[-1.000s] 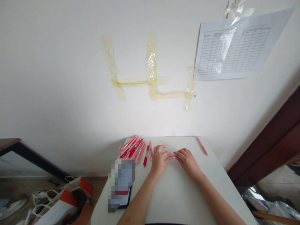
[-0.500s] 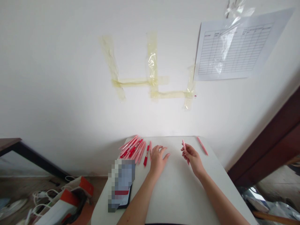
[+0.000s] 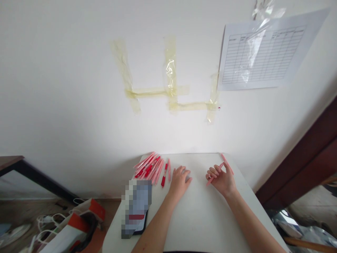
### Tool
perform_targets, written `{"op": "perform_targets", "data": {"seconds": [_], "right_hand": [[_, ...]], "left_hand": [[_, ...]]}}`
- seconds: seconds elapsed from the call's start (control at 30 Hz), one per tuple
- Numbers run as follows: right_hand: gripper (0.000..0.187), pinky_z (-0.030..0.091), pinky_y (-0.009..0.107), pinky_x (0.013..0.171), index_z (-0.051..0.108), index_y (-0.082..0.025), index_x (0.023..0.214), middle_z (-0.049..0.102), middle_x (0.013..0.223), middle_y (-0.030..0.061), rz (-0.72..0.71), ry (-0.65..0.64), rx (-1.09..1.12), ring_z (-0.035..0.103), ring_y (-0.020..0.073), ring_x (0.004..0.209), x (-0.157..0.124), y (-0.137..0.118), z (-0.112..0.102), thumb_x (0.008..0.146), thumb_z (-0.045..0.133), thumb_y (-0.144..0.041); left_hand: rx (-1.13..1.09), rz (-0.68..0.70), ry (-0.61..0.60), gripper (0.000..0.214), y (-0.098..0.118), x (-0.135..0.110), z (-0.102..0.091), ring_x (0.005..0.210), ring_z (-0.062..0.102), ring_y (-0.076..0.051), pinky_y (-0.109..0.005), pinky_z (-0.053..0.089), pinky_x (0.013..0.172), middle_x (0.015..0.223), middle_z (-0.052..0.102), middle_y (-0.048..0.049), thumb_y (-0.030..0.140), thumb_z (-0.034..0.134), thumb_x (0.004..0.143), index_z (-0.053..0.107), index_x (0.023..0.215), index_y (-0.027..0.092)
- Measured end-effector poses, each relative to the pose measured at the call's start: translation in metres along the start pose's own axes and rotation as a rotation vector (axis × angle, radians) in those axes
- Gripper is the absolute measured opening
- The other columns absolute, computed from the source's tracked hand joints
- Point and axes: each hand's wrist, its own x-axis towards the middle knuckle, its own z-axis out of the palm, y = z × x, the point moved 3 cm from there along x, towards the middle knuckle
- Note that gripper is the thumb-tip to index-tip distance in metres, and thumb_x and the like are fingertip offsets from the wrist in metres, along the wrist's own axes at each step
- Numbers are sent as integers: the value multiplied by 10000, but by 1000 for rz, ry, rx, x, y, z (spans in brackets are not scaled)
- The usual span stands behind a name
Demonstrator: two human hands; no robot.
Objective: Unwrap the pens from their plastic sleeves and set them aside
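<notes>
Left hand [image 3: 180, 182], low in the frame's centre, sits loosely spread, empty — right hand [image 3: 222, 180], lower right of centre, curls around a pink pen [image 3: 209, 182].

One head-worn camera looks forward and down over the near end of the table [image 3: 197, 225], fairly close: wall [image 3: 79, 77] across the upper frame, left hand [image 3: 179, 182] and right hand [image 3: 223, 181] below centre.
</notes>
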Motion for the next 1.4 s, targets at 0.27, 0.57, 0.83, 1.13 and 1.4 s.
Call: {"op": "perform_targets", "data": {"seconds": [0.27,0.57,0.83,1.13,1.4], "right_hand": [[542,408,278,556,174,-231,614,245,539,-76,11,9,-5,260,104,507,-1,-3,-2,824,602,-489],[522,409,268,542,170,-232,626,248,530,-79,3,27,29,247,99,499,0,-3,-3,805,607,-455],[524,398,261,525,169,-231,618,242,525,-78,-24,59,39,237,94,493,0,-4,-5,814,593,-467],[557,378,260,495,194,-233,602,218,521,-85,-78,81,-64,214,90,472,1,-7,-7,851,584,-542],[408,428,259,526,420,-221,656,338,570,-70,-61,68,-116,344,92,503,5,-5,-6,829,629,-526]], "left_hand": [[5,22,2,314,1,-1,-3,1324,494,-264,-566,305,1189,1333,572,-83,262,648,873,652,1188,271],[9,13,-17,316,0,-1,-2,1344,474,-253,-551,277,1209,1353,553,-78,264,627,885,637,1202,269],[12,23,-12,323,0,-1,-3,1337,479,-253,-552,288,1204,1347,551,-72,268,632,884,629,1207,276],[22,31,-6,321,0,-1,-2,1324,490,-257,-560,309,1191,1341,557,-70,262,641,880,629,1200,278],[22,31,-15,319,1,-1,-3,1320,491,-258,-559,305,1194,1341,552,-72,264,632,886,629,1204,273]]}}
